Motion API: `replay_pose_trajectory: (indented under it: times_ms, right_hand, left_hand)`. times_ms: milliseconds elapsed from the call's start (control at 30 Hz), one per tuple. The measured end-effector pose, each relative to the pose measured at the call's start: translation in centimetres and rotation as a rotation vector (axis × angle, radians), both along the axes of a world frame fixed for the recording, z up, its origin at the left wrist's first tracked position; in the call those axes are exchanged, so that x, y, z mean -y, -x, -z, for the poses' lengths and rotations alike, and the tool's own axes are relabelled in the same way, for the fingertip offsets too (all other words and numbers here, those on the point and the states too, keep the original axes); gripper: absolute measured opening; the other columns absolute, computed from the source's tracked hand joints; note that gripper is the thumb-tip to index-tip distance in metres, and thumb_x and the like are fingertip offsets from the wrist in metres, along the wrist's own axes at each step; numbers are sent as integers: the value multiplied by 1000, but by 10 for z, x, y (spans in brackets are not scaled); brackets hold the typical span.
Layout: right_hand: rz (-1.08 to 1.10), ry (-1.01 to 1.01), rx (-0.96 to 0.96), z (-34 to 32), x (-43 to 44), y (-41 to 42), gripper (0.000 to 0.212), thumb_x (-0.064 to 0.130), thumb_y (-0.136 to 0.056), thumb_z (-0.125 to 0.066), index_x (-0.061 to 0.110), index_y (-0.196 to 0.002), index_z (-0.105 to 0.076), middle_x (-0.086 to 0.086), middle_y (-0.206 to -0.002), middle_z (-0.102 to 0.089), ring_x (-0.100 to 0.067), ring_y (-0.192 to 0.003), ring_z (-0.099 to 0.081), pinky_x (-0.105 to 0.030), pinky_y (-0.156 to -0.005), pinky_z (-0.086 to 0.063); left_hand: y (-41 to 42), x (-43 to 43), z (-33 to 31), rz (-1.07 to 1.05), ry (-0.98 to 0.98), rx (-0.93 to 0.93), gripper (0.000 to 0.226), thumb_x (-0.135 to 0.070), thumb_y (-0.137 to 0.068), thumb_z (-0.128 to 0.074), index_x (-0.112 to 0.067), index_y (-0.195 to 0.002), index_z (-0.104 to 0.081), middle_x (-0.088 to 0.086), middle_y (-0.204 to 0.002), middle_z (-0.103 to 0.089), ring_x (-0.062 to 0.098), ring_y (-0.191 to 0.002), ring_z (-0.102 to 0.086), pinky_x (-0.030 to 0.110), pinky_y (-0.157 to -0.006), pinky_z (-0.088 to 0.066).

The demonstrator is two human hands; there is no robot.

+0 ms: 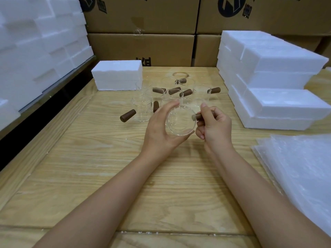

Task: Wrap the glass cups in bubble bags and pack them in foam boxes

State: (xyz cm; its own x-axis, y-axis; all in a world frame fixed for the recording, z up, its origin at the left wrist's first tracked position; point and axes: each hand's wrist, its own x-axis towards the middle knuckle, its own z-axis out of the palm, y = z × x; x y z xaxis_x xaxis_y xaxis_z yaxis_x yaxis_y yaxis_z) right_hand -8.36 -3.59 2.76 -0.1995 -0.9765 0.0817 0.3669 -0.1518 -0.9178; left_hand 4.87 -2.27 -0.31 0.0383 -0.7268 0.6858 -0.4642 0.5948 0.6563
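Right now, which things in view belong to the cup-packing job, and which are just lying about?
Job: glass cup held in left hand, right hand gripping its brown handle; more cups behind; bubble bags; foam boxes.
Lying about: cardboard cartons; ring mark on the wooden table.

The glass cup (180, 120) is clear, smooth, glossy glass. Its handle (198, 116) is brown and matt, apparently wood. The other cups (143, 111) are of the same materials. The table (107, 176) is pale, matt wood with visible grain. The foam boxes (279, 72) are white foam, matt and grainy. The bubble bags (300, 169) are translucent plastic with a slight sheen. The cartons (141, 47) are brown, matt cardboard.
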Motion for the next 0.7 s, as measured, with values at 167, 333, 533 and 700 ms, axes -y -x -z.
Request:
replay_pose_trajectory:
  times_ms: [167, 333, 533, 700]
  right_hand:
    - [126, 6, -186, 1, -3, -3, 29, 28, -92, -60, 17, -66, -53, 5, -56, -64, -6, -50, -50, -20, -44, -36]
    - [160, 130, -341, -1, -13, -13, 26, 48, -84, -64, 24, -83, -57, -3, -88, -62, -6, -71, -55, -12, -64, -43]
    - [41, 2, -532, -7, -11, -9, 45, 60, -69, -69, 20, -70, -49, -2, -95, -49, -1, -68, -48, -12, -65, -39]
    - [-86, -74, -638, -7, -6, -7, 51, 58, -60, -76, 23, -80, -45, 5, -102, -38, -4, -78, -48, -22, -73, -46]
  left_hand:
    - [1, -2, 0, 27, -92, -36, 71, -27, -67, -85, -28, -128, -49, -20, -129, -54, 1, -119, -53, 25, -104, -41]
    - [1, -3, -2, 14, -100, -4, 74, -18, -67, -87, -23, -132, -51, -15, -130, -55, 0, -111, -57, 17, -98, -42]
    - [2, -5, -4, -35, -80, 68, 73, -12, -66, -85, -14, -132, -54, -3, -137, -55, 15, -117, -59, 36, -101, -45]
    - [5, -5, -4, -111, -49, 122, 66, -12, -65, -86, -7, -125, -59, 3, -129, -61, 15, -116, -59, 39, -99, -46]
